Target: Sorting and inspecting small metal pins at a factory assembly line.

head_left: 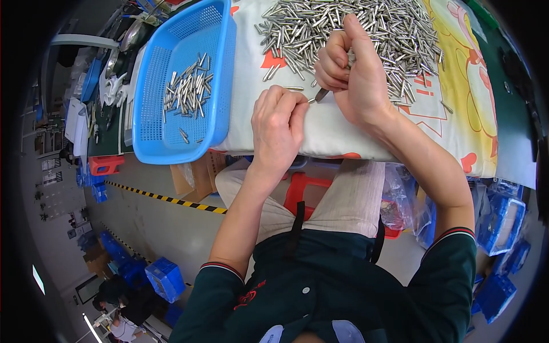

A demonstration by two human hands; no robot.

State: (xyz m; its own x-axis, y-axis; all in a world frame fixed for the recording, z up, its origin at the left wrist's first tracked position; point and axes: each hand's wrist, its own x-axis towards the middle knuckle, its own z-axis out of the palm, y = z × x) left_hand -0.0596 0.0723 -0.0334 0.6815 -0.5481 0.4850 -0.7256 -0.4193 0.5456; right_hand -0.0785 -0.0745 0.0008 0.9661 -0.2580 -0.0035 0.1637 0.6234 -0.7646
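My left hand (277,126) is closed over the cloth, thumb and index finger pressed together. From its fingertips pokes the end of a small metal pin (311,101). Facing it, my right hand (359,74) is curled into a fist with the thumb raised. Out of the bottom of that fist comes a short dark, flat-bladed tool (322,95), its tip close to the pin; the handle is hidden in the fingers. Beyond my hands lies a large heap of silvery metal pins (326,34). One loose pin (293,88) rests just past my left hand.
A blue plastic basket (224,86) holding a smaller pile of pins (191,88) stands left of my left hand. A patterned cloth (246,63) covers the table. Blue crates (500,226) stand low at the right. Far left below, a person (123,303) works.
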